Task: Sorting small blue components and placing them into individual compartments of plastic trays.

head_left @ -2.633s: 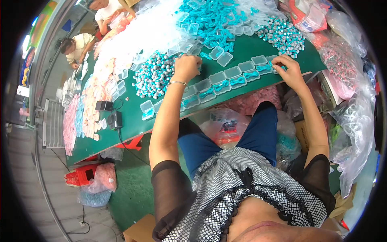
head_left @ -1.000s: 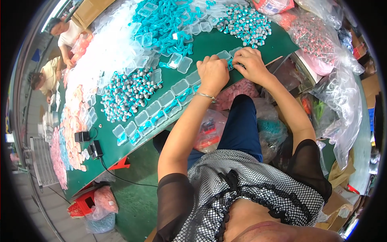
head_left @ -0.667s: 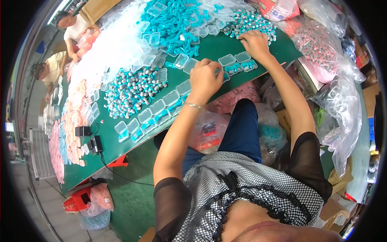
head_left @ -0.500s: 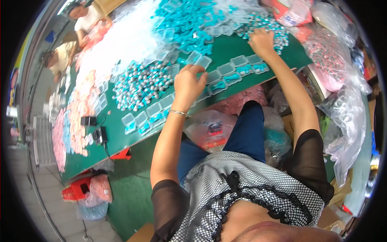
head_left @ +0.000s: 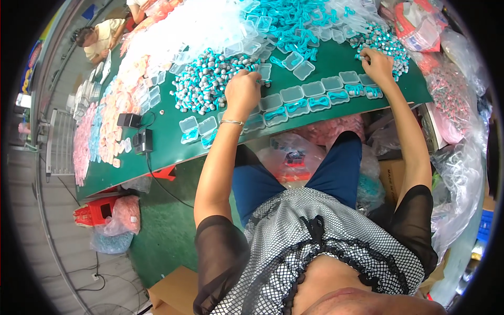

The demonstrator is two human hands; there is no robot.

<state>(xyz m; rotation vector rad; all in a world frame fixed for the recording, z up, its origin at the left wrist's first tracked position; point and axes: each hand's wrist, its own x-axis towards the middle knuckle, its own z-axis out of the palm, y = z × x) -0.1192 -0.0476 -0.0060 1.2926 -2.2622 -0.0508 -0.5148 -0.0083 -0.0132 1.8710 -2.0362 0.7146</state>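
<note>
Beads (head_left: 202, 84) lay heaped at left, and there, by their edge, the left hand (head_left: 243, 90) curled half-closed, its hold hidden! Open boxes (head_left: 292, 94) lined the table (head_left: 336, 59); the right hand (head_left: 377, 64), fingers bent, reached the second heap (head_left: 386, 44), catch unclear.

Head-worn fisheye view, facing downward

"Any lettering you can make out?"

"Yes, a short run of dark printed capitals on the brown cardboard box (head_left: 396, 176), below the green table (head_left: 338, 59), just right of the person's right leg (head_left: 338, 170)"

"What about the red and white bag (head_left: 418, 26) at the upper right?"

"Its markings are too small and blurred to read"
</note>
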